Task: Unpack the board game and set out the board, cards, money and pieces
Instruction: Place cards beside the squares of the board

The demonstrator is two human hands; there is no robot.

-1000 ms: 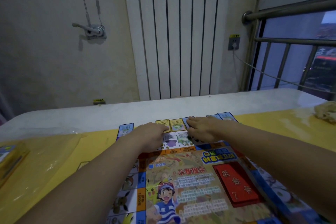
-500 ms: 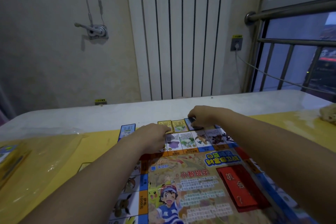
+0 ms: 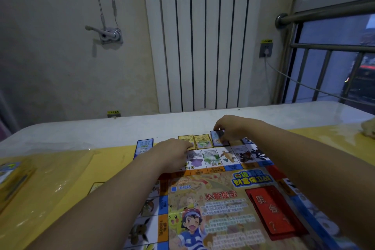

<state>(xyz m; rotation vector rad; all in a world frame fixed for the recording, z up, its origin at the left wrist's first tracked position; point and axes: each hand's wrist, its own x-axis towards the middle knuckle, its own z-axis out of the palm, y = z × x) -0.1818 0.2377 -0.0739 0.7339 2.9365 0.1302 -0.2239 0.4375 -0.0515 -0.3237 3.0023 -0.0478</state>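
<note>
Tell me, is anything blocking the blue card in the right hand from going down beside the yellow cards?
Nothing visible does. The right hand pinches the blue card just past the far edge of the board, right of the two yellow cards. The hand hides part of the spot.

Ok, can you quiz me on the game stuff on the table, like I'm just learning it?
1. True or false: the red card stack lies on the board.
2. Fill in: ___ yellow-edged cards lie side by side just past the board's far edge.
3. Which hand pinches the blue-edged card just right of them? A left, B right, C neither.
Key: 1 true. 2 two. 3 B, the right hand.
</note>
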